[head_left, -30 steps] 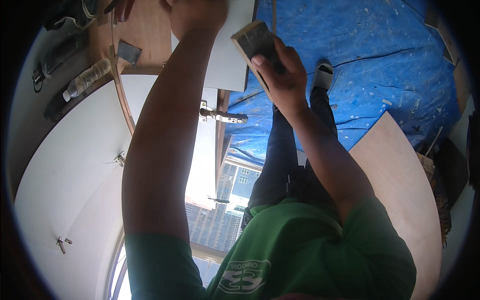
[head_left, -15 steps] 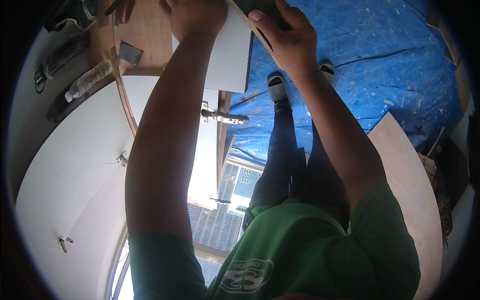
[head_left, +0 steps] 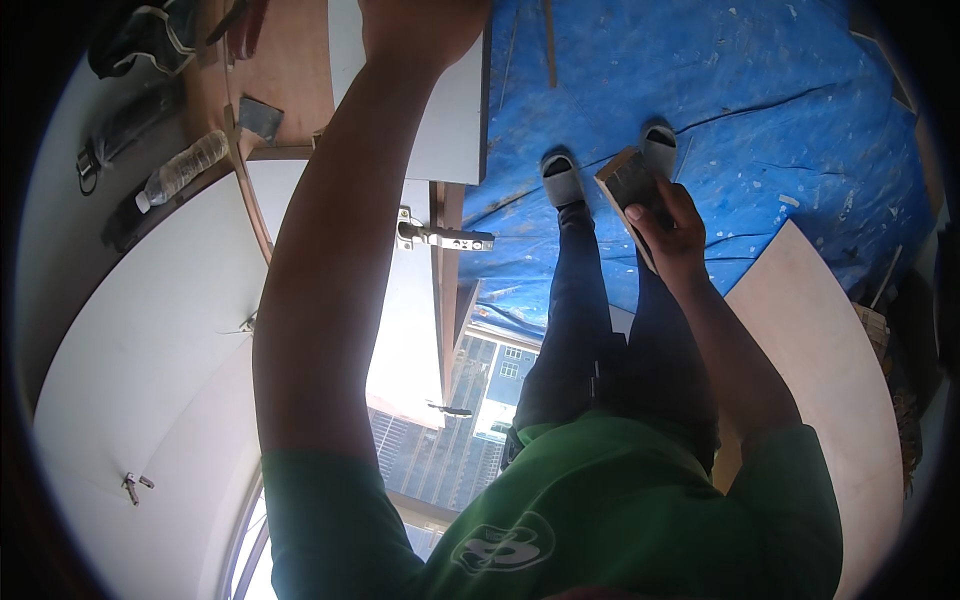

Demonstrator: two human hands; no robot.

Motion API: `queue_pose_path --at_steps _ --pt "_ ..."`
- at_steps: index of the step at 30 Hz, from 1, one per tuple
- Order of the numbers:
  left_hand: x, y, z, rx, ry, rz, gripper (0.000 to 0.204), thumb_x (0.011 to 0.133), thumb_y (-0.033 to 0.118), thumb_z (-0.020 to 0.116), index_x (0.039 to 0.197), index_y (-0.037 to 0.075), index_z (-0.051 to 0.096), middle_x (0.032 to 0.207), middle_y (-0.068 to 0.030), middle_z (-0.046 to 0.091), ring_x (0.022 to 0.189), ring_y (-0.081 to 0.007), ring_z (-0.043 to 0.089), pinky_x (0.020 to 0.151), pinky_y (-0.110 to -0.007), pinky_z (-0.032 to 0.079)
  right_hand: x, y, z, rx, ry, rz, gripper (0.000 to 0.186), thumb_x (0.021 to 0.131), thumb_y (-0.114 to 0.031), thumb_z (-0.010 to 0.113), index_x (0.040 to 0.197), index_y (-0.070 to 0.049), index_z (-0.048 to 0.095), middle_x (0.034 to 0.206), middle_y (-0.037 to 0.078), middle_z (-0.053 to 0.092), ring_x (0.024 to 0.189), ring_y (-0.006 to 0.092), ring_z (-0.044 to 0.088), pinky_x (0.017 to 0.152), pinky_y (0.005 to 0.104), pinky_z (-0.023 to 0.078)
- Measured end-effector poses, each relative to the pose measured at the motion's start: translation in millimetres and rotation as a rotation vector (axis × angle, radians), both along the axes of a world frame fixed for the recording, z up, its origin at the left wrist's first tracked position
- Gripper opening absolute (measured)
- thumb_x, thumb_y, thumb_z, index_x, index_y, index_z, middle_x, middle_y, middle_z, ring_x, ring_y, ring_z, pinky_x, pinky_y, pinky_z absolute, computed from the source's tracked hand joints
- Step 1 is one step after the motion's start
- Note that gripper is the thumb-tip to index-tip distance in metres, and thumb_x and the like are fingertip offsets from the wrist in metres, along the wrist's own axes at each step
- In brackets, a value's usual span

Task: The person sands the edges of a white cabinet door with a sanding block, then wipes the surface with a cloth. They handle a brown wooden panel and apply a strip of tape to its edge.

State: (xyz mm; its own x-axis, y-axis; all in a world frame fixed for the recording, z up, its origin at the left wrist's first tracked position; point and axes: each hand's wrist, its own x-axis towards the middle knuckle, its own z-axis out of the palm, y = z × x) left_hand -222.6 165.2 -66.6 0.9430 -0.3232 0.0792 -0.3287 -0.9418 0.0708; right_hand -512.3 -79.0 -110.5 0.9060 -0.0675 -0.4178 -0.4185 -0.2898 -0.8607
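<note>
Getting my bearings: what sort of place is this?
Likely a carpentry or fit-out site: speckled blue floor sheeting, a metal hinge on a white panel, and a block in the right hand.

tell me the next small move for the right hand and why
Probably move the right hand leftward, taking the dark-faced block toward the white panel: the block is held apart from it, over the blue sheet, while the left hand is at the panel.
</note>
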Motion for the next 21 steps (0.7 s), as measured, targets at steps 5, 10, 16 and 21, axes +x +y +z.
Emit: queue_pose_path --at_steps 5,10,16,21 --pt "-51 0 6 0.108 0.060 -0.124 0.069 0.109 0.042 0.033 0.163 -0.001 0.023 0.169 -0.0252 0.023 0.157 -0.0416 0.023 0.128 -0.057 0.015 -15 -22 -16 -0.054 0.009 -0.029 0.057 0.093 -0.026 0.078 0.143 -0.004 0.061 0.119 0.014 0.067 0.108 0.0242 0.068 0.093 0.0360 0.053" --pt "-149 29 25 0.063 0.205 -0.189 0.071 0.105 0.034 0.052 0.165 0.007 0.024 0.172 -0.0163 0.023 0.159 -0.0320 0.022 0.128 -0.057 0.016 -23 -12 -16 0.051 0.049 -0.143 0.057 0.093 -0.026 0.077 0.143 -0.005 0.060 0.122 0.015 0.067 0.109 0.0259 0.067 0.095 0.0373 0.052" --pt "-217 39 100 0.313 0.681 -0.192 0.069 0.111 0.050 0.036 0.163 0.005 0.031 0.171 -0.0184 0.026 0.159 -0.0321 0.023 0.128 -0.056 0.014 -24 -8 -15 -0.006 0.103 -0.084 0.061 0.091 -0.028 0.078 0.143 -0.004 0.059 0.127 0.016 0.066 0.113 0.0249 0.066 0.099 0.0383 0.051" --pt "-223 46 124 0.301 0.741 -0.370 0.063 0.111 0.051 0.036 0.154 0.007 0.050 0.166 -0.0129 0.040 0.158 -0.0282 0.029 0.128 -0.056 0.015 -31 -6 -22 0.198 0.206 -0.162 0.070 0.094 -0.028 0.076 0.154 -0.005 0.046 0.119 0.011 0.063 0.102 0.0174 0.064 0.090 0.0350 0.053"
